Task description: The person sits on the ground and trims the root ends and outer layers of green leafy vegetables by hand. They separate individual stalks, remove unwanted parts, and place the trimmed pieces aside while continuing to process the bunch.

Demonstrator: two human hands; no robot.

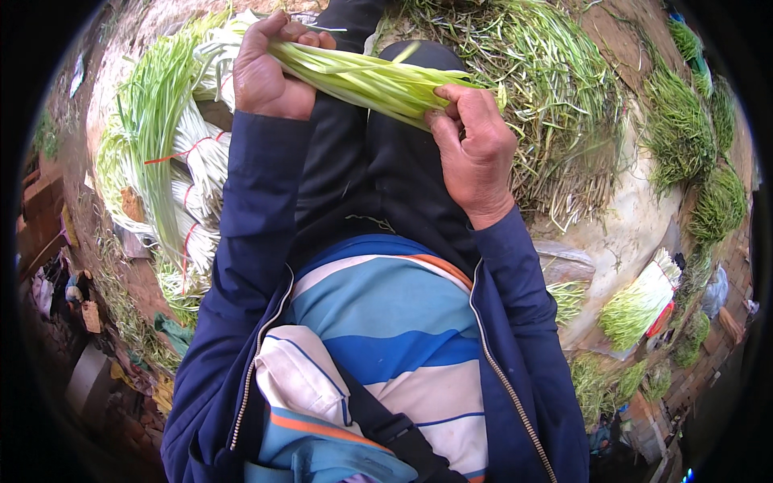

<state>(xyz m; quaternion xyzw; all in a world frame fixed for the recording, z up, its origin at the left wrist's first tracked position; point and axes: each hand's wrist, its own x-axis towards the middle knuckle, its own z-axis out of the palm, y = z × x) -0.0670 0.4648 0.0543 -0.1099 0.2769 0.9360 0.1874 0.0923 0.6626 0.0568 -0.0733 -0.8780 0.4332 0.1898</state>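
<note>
A loose bunch of pale yellow-green garlic chives (368,75) stretches across both hands above my dark trousers (338,157). My left hand (272,72) cups its left end, palm up with the fingers curled over the stalks. At the other end, the thumb and fingers of my right hand (474,130) pinch the greener tips. Left of my left arm lie bundles of white-stalked chives (202,157) tied with red bands, their long green leaves (151,102) draped over them.
A large heap of green and withered stalks (543,90) lies on the right. Beyond it sit several darker green clumps (679,127). A tied bundle of chives (643,302) rests at the lower right on pale sheeting (640,223). Bricks (42,205) and a green cloth (174,333) are at the left.
</note>
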